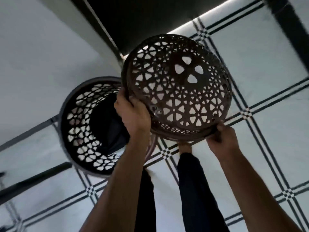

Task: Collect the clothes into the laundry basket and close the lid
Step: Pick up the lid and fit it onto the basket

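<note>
A round dark laundry basket (76, 124) with cut-out walls stands on the tiled floor at the left, its top uncovered. Dark clothes (107, 124) lie inside it. I hold the brown perforated lid (177, 87) in the air, to the right of the basket and above the floor, tilted with its inner side facing me. My left hand (132, 113) grips the lid's left rim. My right hand (220, 139) grips its lower right rim.
The floor (259, 64) is white tile with dark striped lines. A dark wall or piece of furniture (142, 15) runs along the top. My legs in dark trousers (195, 190) and a bare foot (184, 147) stand below the lid.
</note>
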Motion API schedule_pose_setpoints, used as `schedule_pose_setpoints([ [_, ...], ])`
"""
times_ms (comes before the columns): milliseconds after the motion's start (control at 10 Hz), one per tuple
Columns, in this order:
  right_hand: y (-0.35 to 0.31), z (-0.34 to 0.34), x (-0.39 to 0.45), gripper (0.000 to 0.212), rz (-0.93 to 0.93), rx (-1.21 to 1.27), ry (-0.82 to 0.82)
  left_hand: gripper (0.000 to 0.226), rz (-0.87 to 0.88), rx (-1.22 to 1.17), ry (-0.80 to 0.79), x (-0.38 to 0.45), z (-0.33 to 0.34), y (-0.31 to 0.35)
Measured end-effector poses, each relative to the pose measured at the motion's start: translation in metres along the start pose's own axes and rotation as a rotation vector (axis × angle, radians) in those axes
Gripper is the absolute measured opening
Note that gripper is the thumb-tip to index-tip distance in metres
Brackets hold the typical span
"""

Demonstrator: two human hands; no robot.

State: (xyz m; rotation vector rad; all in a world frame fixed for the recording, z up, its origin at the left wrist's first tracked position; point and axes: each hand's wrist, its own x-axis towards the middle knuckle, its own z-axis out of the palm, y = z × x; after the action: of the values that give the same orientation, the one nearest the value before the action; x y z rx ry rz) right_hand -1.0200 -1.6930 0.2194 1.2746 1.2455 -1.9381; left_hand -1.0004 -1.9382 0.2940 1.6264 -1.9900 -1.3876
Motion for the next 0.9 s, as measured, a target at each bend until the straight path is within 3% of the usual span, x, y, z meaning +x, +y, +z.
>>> schedule_pose_setpoints([
  [100, 0.033, 0.037, -0.041, 0.061, 0.056, -0.076, -0.097, 0.043, -0.136, -0.075, 0.211, 0.013, -0.072, -0.036],
  [200, 0.074, 0.057, -0.057, 0.035, 0.009, -0.323, -0.138, 0.045, -0.276, -0.110, 0.276, 0.011, -0.133, -0.085],
  [300, 0.112, 0.081, -0.070, 0.020, -0.200, -0.625, -0.096, 0.040, -0.397, -0.217, 0.323, 0.008, -0.180, -0.132],
  [400, 0.137, 0.097, -0.077, 0.019, -0.293, -0.782, -0.098, 0.034, -0.526, -0.256, 0.346, 0.008, -0.210, -0.168],
  [600, 0.161, 0.110, -0.069, 0.033, -0.513, -1.090, 0.006, 0.028, -0.726, -0.299, 0.191, 0.014, -0.216, -0.209],
  [700, 0.165, 0.112, -0.064, 0.021, -0.529, -1.022, 0.113, 0.038, -0.782, -0.405, 0.120, 0.013, -0.208, -0.214],
  [800, 0.168, 0.109, -0.061, 0.025, -0.522, -1.001, 0.133, 0.042, -0.779, -0.430, 0.134, 0.011, -0.204, -0.220],
  [900, 0.169, 0.108, -0.058, 0.042, -0.453, -0.998, 0.127, 0.033, -0.751, -0.445, 0.099, 0.009, -0.205, -0.227],
])
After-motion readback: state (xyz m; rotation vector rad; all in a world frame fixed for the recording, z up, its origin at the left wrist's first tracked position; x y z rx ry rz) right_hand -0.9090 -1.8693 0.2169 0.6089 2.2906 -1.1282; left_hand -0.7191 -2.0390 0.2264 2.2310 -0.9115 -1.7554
